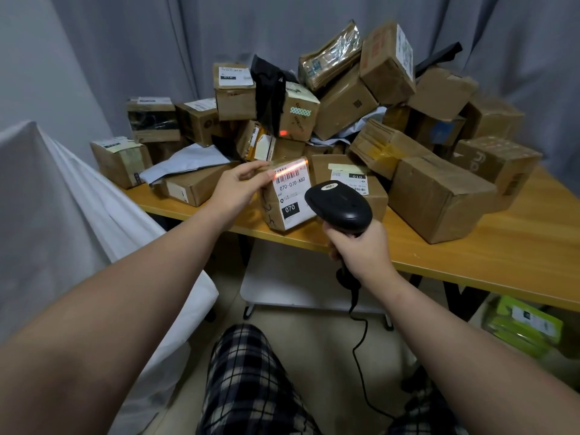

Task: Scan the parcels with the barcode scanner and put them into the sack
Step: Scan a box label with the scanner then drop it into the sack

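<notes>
Head view is showing the white sack [62, 199] standing open-sided at the left, just beside the wooden table [518, 252], which is carrying a heaped pile of parcels [361, 98]. At the table's near edge a small parcel [288, 196] is being steadied upright by the left hand [238, 186], whose fingers are gripping its top left corner. The right hand [361, 249] is wrapping tightly round the handle of the barcode scanner [340, 204], whose head is aiming at the parcel's white label [292, 183]. A red scan line [290, 170] is falling across the barcode at the label's top, so the scanning step appears to be underway. Next, the left hand would likely be carrying this parcel leftwards over the sack's rim and letting go, which is calling for a firmer hold round the box first.
</notes>
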